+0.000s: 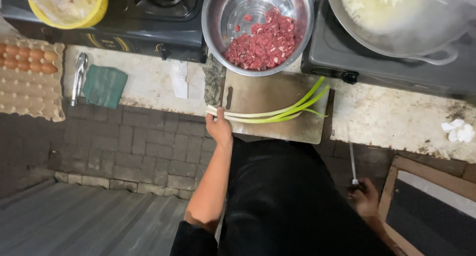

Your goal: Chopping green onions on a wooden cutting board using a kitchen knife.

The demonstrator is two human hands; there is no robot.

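Worn counter, left hand gripping spring onions lying crosswise (greens pointing right), right hand clasping knife.

green-white scallions, red meat, yellow bowl

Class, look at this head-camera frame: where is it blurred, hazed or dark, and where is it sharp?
Head view: steam hazes the pan at top right; the right hand with its knife is dim and soft; the spring onions and left hand are evenly lit and sharp.
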